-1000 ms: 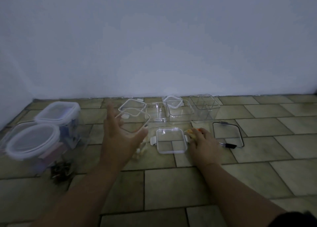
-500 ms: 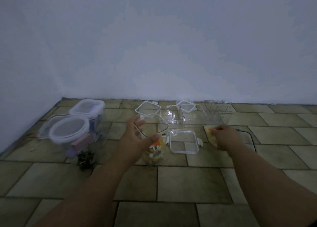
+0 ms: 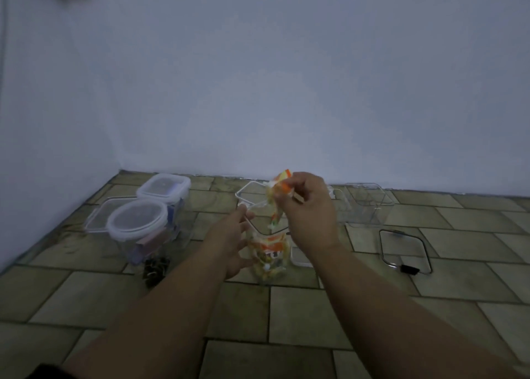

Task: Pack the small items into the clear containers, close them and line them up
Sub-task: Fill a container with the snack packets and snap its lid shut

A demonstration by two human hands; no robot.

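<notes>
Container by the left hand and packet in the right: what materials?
Container: likely clear rigid plastic, glossy; colourful contents show through its walls. Packet: probably thin printed film, orange and yellow; it hangs limp and creased where the right hand pinches it.

There is one view only, taken from the person's head and facing forward and down along both forearms. The wide lens takes in a wall (image 3: 258, 77) across the upper half and a tiled floor (image 3: 315, 315) below. The left hand (image 3: 229, 241) on a container (image 3: 269, 252) and the right hand (image 3: 309, 212) pinching a packet (image 3: 282, 185) sit mid-frame, near the lens.
</notes>
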